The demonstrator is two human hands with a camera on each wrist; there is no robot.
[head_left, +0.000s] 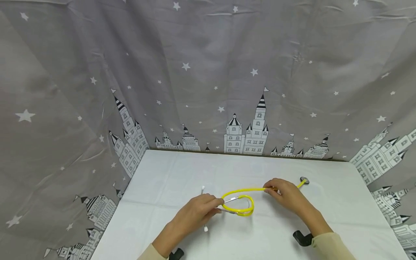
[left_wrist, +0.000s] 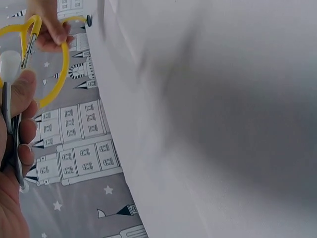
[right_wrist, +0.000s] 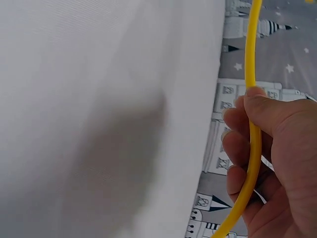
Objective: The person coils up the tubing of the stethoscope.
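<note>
Head view: on the table point(head_left: 325, 202), a stethoscope point(head_left: 242, 206) is held. Its metal earpiece tubes are pinched by the left hand point(head_left: 198, 211), its limp, light yellow tubing by the right hand point(head_left: 282, 193); the rigid tubes are judged the surer hold.

Your left hand point(head_left: 198, 209) grips the metal ear tubes of a yellow rubber-tubed stethoscope point(head_left: 242, 202) on the white cloth-covered table point(head_left: 341, 202). Your right hand point(head_left: 282, 191) pinches the yellow tube farther right, where it runs toward the round metal chest piece point(head_left: 304, 180) near the table's far edge.
</note>
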